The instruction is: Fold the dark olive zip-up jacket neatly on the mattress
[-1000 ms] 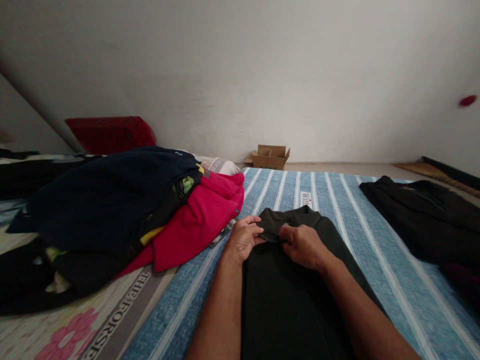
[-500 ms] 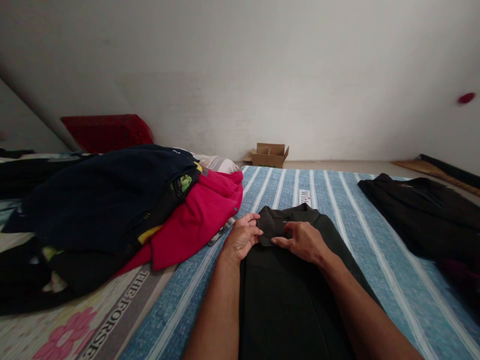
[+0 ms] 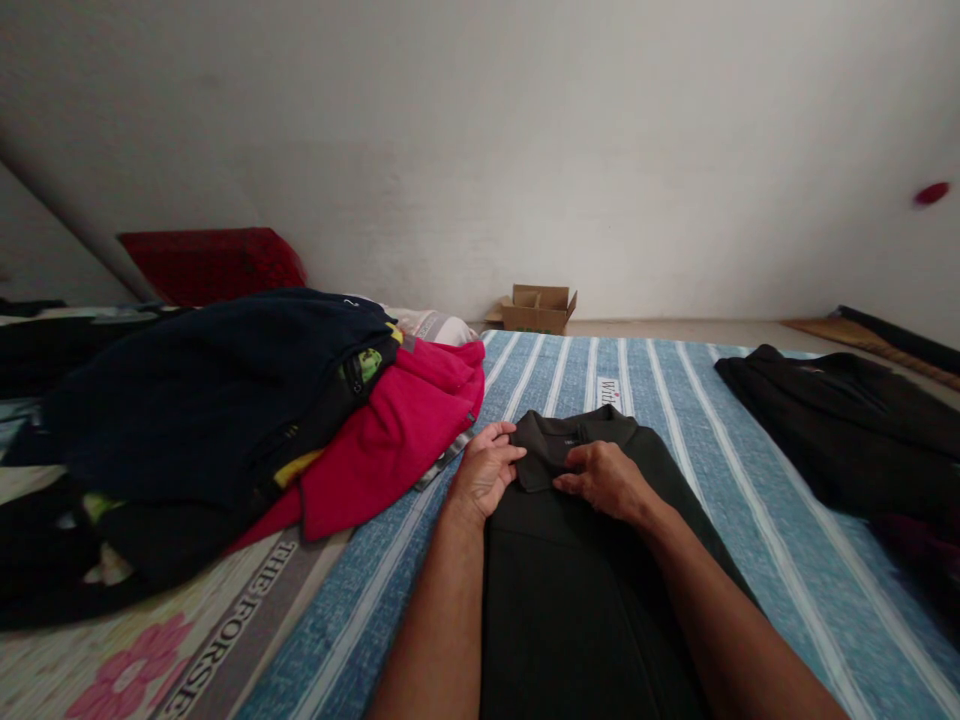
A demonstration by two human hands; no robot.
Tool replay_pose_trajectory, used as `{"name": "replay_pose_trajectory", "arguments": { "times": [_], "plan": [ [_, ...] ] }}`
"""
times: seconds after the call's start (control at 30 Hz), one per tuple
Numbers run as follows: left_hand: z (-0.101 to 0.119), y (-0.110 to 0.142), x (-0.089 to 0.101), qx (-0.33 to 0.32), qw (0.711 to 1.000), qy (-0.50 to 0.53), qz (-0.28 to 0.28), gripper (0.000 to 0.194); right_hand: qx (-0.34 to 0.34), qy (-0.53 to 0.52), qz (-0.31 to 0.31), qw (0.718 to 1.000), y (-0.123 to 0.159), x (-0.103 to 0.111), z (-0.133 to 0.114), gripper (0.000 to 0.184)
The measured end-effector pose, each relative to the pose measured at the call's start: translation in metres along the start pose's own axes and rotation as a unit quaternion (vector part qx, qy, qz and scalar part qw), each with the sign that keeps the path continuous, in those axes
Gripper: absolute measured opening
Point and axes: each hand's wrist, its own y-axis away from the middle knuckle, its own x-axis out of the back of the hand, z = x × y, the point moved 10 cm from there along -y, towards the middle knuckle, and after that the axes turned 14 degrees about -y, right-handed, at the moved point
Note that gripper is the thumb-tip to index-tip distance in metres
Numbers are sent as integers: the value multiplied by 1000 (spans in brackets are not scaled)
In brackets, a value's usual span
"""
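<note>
A dark collared jacket (image 3: 555, 590) lies on the blue striped bed sheet, its collar away from me and a small label showing inside the neck. My left hand (image 3: 486, 472) holds the left edge of the collar, thumb and fingers closed on the cloth. At the collar's front opening, my right hand (image 3: 606, 478) grips the right side with thumb and forefinger together. The back of that hand hides part of the collar.
To the left is a heap of clothes, with a navy garment (image 3: 225, 400) over a pink one (image 3: 390, 440). A folded black garment (image 3: 832, 420) lies to the right on the striped sheet (image 3: 517, 375). A cardboard box (image 3: 536, 312) stands by the wall.
My right hand has shifted slightly right and away from the left collar tip, which shows more now. My left hand keeps its place at the collar's left edge.
</note>
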Motion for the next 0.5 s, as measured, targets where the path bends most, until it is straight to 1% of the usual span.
{"name": "replay_pose_trajectory", "arguments": {
  "times": [0.1,0.2,0.27,0.33,0.4,0.43,0.5],
  "plan": [
    [-1,-3,4,-10,999,-25,38,38,-4,-21,-7,1000,0,-3,4,15],
    [0,-7,9,-33,992,-89,81,39,-1,-29,-7,1000,-1,-4,6,14],
    [5,-9,15,-58,981,-139,120,43,4,-29,-5,1000,-1,-4,7,14],
    [15,-8,22,-88,963,-195,166,46,1,-21,-2,1000,-2,-4,7,14],
    [31,-4,25,-126,935,-263,200,46,-8,-10,0,1000,-3,-2,7,13],
    [41,0,24,-148,918,-304,209,44,-12,-6,1,1000,-3,-1,6,12],
    [57,6,17,-179,875,-400,204,40,-14,-4,2,1000,-4,0,4,12]
  ]
}}
